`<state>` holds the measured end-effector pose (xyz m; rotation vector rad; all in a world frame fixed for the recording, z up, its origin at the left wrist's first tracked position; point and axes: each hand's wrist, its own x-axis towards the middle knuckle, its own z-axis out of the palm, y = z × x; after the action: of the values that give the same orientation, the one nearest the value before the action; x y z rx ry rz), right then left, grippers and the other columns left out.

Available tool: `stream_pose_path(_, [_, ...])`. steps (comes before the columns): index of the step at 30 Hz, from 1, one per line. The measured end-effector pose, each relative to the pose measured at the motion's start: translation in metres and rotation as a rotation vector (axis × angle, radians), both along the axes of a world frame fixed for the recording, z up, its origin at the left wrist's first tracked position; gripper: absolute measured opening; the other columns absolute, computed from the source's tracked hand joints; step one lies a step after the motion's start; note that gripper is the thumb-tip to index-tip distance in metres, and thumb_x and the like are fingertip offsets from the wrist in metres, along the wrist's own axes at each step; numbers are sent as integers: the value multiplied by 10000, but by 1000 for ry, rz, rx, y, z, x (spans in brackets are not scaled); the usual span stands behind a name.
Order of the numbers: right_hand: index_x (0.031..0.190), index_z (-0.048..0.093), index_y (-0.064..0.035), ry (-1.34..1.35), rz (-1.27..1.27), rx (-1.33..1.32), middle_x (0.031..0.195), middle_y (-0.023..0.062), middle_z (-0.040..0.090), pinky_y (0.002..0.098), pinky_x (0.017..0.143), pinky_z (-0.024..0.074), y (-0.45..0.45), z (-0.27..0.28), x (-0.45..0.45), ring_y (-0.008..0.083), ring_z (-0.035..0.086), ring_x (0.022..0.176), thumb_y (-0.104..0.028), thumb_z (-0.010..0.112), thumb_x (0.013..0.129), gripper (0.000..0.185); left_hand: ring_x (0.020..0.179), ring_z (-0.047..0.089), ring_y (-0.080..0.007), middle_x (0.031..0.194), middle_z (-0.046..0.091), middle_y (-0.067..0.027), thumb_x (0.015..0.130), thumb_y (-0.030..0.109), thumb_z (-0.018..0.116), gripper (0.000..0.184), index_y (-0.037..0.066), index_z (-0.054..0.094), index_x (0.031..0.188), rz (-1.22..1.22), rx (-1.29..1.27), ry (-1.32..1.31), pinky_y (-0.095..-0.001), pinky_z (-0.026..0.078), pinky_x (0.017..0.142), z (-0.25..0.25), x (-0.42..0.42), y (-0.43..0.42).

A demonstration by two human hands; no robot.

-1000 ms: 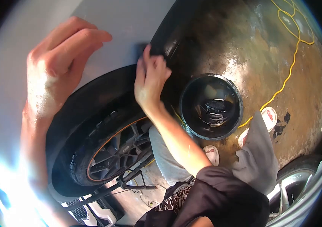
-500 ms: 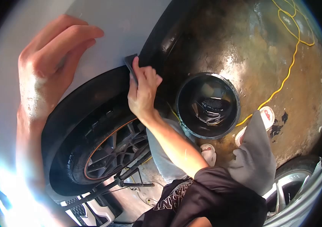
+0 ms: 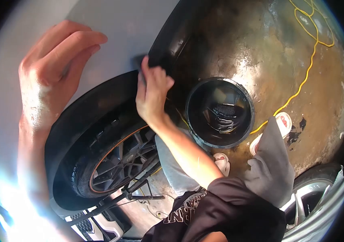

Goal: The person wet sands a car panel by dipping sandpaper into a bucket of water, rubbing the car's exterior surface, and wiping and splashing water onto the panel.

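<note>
My left hand [image 3: 57, 56] is large in view at the upper left, in front of the pale grey car body panel [image 3: 115, 24]. Its fingers bend loosely to the right, and I see nothing in them; I cannot tell whether the fingertips touch the panel. My right hand [image 3: 154, 90] pinches a thin dark pad [image 3: 139, 62] between thumb and fingers, at the corner where the panel meets the black wheel arch trim [image 3: 99, 90]. The pad is blurred and partly hidden by my index finger. Below the trim is a tyre with a dark spoked wheel [image 3: 125, 161] and an orange rim line.
A black bucket [image 3: 192, 133] with dark liquid and things inside stands on the wet, stained floor [image 3: 277, 72]. A yellow cord [image 3: 307, 80] runs behind it. My shoes [image 3: 283, 121] are beside the bucket. Another wheel [image 3: 313, 193] is at the lower right.
My right hand has shifted slightly upward, with the pad now pressed nearer the trim's corner. My left hand keeps almost the same pose. The view has moved a little.
</note>
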<state>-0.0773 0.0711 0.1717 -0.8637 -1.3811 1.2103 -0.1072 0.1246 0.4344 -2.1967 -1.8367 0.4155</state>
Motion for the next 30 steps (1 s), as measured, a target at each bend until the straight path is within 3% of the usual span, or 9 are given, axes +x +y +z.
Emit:
stream_pose_path(2, [1357,617,6,35,13,-14,908,59,537,416,829,285,0,-9,-5,243,521,916,-2,682,862,499,774,674,-209,868,682,-21,806,-27,781,187,91,740,944,-22,73,-27,-307,541,673,-6,0,1])
stream_pose_path(5, [1423,568,19,63,-93,51,921,61,522,424,851,281,53,-10,-19,249,526,931,4,711,816,624,773,671,-210,866,681,-22,805,-23,784,182,91,738,940,-35,72,-14,-307,539,669,-8,1,-1])
stream_pose_path(9, [1395,577,21,27,70,-17,936,78,516,431,845,303,-6,4,5,267,525,933,21,672,831,572,769,673,-204,867,681,-21,805,-20,785,180,92,739,938,-71,67,-14,-309,539,659,-7,-1,2])
stream_pose_path(13, [1435,535,30,66,-56,62,934,101,516,442,852,304,47,-11,-14,294,522,938,-8,688,824,631,767,674,-205,868,683,-26,802,-21,786,183,89,741,941,-46,57,-40,-311,540,653,-10,0,0])
stream_pose_path(18, [1415,557,30,74,58,9,948,91,538,413,831,293,-14,-12,-4,288,534,949,-17,712,810,626,771,674,-208,868,682,-35,799,-23,787,183,82,738,941,-70,42,-17,-310,537,650,-7,0,1])
stream_pose_path(22, [1360,589,27,19,-104,37,950,77,555,416,824,309,63,-4,-14,269,546,945,5,658,896,469,774,673,-203,866,682,-28,803,-16,787,175,83,737,938,-54,43,-23,-309,538,654,-10,1,-1])
stream_pose_path(26, [1331,617,25,46,7,-10,944,83,556,422,840,311,6,-5,-5,268,543,938,-6,661,909,425,770,670,-202,866,683,-25,804,-12,787,173,84,739,939,-58,52,-8,-307,541,662,-9,0,-1])
stream_pose_path(28, [1336,616,27,47,7,-16,936,89,548,425,851,306,23,-8,-9,271,538,934,-7,669,892,448,768,668,-201,864,683,-24,804,-9,788,170,85,740,937,-68,49,-12,-308,541,662,-9,1,0])
stream_pose_path(30, [1348,608,33,60,-181,70,929,88,538,424,849,295,74,-11,-25,274,534,933,1,678,858,495,767,667,-200,863,683,-23,805,-6,789,167,86,741,935,-59,48,-25,-308,541,662,-10,0,-2])
